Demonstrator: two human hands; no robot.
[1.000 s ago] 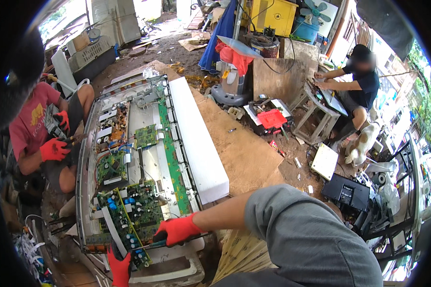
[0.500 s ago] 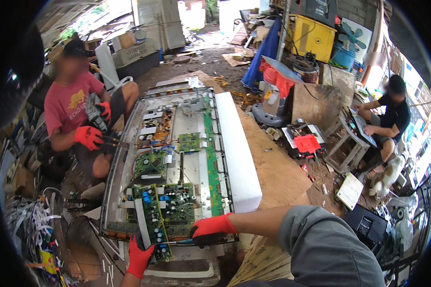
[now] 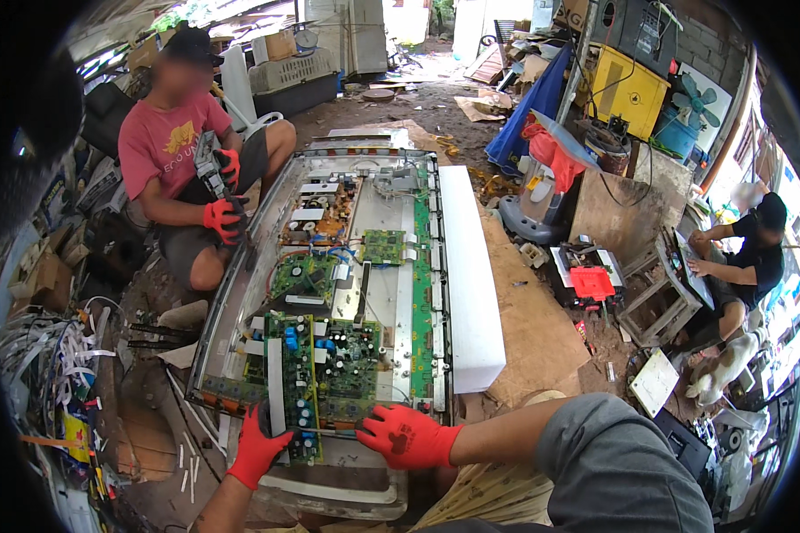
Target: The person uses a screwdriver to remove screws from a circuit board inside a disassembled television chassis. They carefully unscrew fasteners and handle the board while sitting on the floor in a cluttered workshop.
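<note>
A large flat TV panel point(image 3: 398, 355) lies back side up before me, its green circuit boards exposed. At its near edge my left hand point(image 3: 256, 450), in a red glove, is closed on the edge of a long circuit board point(image 3: 304, 404) with blue capacitors and a pale strip along it. My right hand point(image 3: 407, 436), gloved in red too, rests at the panel's near right corner, closed round a screwdriver. Only the thin screwdriver shaft point(image 3: 329, 433) shows, pointing toward my left hand; the right hand covers its handle.
A white foam block point(image 3: 471, 293) lies along the panel's right side. To the left a co-worker in red gloves holds a metal part point(image 3: 212, 167). Another person sits at a wooden stand point(image 3: 662, 306) on the right, near a dog point(image 3: 724, 369). Tangled wires point(image 3: 49, 355) heap at the left.
The view has shifted, so the panel sits further right. My right hand has turned its back upward, hiding the screwdriver handle. The co-worker's lower hand has drawn back from the panel.
</note>
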